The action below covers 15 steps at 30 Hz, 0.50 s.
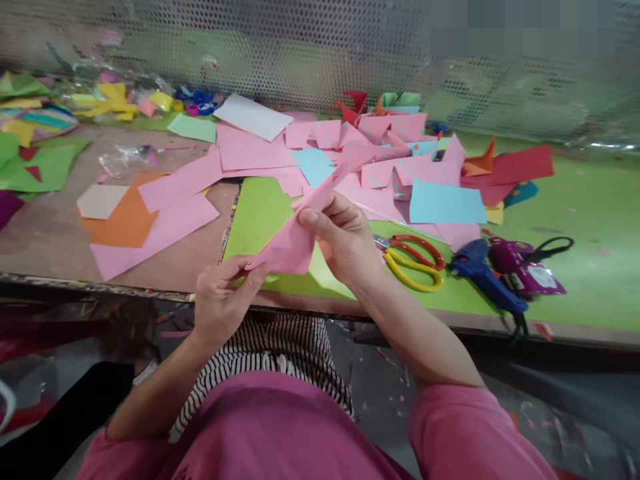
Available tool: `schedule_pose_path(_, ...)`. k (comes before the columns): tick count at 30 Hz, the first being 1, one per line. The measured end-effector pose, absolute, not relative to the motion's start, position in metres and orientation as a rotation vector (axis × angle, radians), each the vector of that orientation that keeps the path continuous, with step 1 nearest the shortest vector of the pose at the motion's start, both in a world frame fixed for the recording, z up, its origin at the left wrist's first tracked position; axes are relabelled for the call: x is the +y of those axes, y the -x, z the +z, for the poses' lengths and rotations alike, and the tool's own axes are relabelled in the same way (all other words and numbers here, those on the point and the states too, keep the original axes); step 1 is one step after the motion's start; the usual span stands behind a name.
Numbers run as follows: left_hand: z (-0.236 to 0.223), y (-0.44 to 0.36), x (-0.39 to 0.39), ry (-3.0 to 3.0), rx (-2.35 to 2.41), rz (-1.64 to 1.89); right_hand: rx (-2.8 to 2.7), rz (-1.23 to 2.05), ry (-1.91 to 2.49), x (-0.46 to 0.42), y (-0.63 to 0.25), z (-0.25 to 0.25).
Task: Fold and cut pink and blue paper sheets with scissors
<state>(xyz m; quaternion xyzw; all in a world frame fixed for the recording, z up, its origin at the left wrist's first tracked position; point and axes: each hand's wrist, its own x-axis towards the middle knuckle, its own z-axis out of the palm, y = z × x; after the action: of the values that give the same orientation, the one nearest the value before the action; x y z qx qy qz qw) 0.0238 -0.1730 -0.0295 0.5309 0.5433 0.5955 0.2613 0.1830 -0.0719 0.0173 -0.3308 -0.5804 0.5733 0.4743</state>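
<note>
A long folded strip of pink paper (295,243) runs from near my lap up and to the right over the table. My left hand (220,300) pinches its lower end between thumb and fingers. My right hand (345,240) grips it higher up, thumb on top and fingers curled behind. Both hands hover just above the table's near edge, over a lime-green sheet (260,213).
Pink, blue, orange, red and green paper pieces (350,153) lie scattered over the table. Red and yellow scissors (415,260), a blue glue gun (483,273) and a purple packet (525,270) lie right of my right hand. A perforated metal screen (300,53) stands behind.
</note>
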Motion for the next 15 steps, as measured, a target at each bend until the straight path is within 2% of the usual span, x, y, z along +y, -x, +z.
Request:
schedule_pose_path(9,-0.034,-0.020,-0.176,-1.490,1.415,1.729,-1.393,1.388,0.784,-0.068,-0.184,0.017)
schedule_pose_path(15,-0.027,-0.011,-0.177,-1.662,1.546,1.731,-1.325,1.473,0.727,-0.067,-0.180,0.012)
